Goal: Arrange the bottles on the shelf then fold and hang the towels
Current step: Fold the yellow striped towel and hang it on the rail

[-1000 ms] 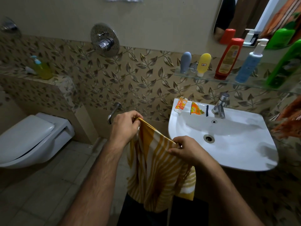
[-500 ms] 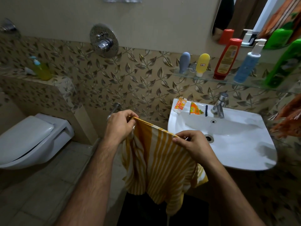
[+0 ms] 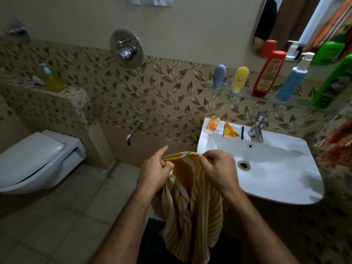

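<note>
A yellow and white striped towel [image 3: 192, 202] hangs down in front of me, left of the sink. My left hand [image 3: 156, 170] grips its top left edge with the index finger sticking out. My right hand [image 3: 219, 168] pinches the top edge close beside it. On the glass shelf [image 3: 219, 88] stand a grey bottle [image 3: 218, 75], a yellow bottle [image 3: 240, 79], a red bottle [image 3: 268, 74], a blue pump bottle [image 3: 293, 80] and a green bottle [image 3: 333, 82]. An orange towel [image 3: 337, 147] hangs at the right edge.
The white sink [image 3: 285, 187] with its tap [image 3: 258, 128] is to the right, with small packets [image 3: 212, 124] on its rim. A white toilet [image 3: 36, 159] is at the left. A wall spout [image 3: 133, 130] and shower valve [image 3: 126, 47] are ahead. A white cloth [image 3: 150, 0] hangs at the top.
My two hands have come much closer together, bunching the towel's top edge between them. The towel now hangs narrower and longer.
</note>
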The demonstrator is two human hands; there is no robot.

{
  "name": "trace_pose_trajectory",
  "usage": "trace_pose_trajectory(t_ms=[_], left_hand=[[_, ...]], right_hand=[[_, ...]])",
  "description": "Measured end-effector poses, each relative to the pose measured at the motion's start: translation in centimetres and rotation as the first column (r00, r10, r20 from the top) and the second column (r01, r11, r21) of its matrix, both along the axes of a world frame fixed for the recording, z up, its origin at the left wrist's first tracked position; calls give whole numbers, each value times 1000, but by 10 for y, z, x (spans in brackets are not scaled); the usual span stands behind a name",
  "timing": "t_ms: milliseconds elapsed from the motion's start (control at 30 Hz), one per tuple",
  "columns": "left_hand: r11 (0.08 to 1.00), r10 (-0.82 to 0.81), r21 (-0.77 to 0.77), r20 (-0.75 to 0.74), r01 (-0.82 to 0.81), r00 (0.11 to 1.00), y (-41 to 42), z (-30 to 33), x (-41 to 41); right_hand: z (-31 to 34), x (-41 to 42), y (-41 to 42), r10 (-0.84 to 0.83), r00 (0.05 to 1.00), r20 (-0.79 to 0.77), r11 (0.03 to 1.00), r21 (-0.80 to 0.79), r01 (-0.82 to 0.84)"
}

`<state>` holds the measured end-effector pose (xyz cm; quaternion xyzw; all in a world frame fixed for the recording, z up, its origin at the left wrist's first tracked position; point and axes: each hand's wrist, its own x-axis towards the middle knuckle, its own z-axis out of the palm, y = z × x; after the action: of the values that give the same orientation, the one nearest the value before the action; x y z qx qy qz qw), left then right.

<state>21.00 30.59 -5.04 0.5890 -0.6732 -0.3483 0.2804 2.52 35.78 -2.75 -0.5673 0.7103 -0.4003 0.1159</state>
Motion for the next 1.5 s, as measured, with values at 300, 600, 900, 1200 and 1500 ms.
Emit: trace_pose_trajectory(t_ms=[300, 600, 900, 1200, 1500], left_hand=[[951, -307, -46, -55, 305, 950, 6, 20, -21], [976, -56, -207, 81, 72, 995, -6, 24, -18], [966, 2, -256, 180, 45, 984, -18, 34, -4], [950, 109, -306, 142, -61, 984, -33, 49, 20], [953, 125, -292, 154, -76, 980, -38, 42, 26]], right_hand=[[6, 8, 4, 270, 955, -125, 962, 66, -263], [10, -18, 6, 237, 970, 50, 840, 492, -230], [9, -18, 9, 183, 968, -173, 849, 525, -67], [-5, -41, 14, 169, 984, -48, 782, 615, -105], [5, -52, 19, -9, 986, 166, 882, 465, -70]])
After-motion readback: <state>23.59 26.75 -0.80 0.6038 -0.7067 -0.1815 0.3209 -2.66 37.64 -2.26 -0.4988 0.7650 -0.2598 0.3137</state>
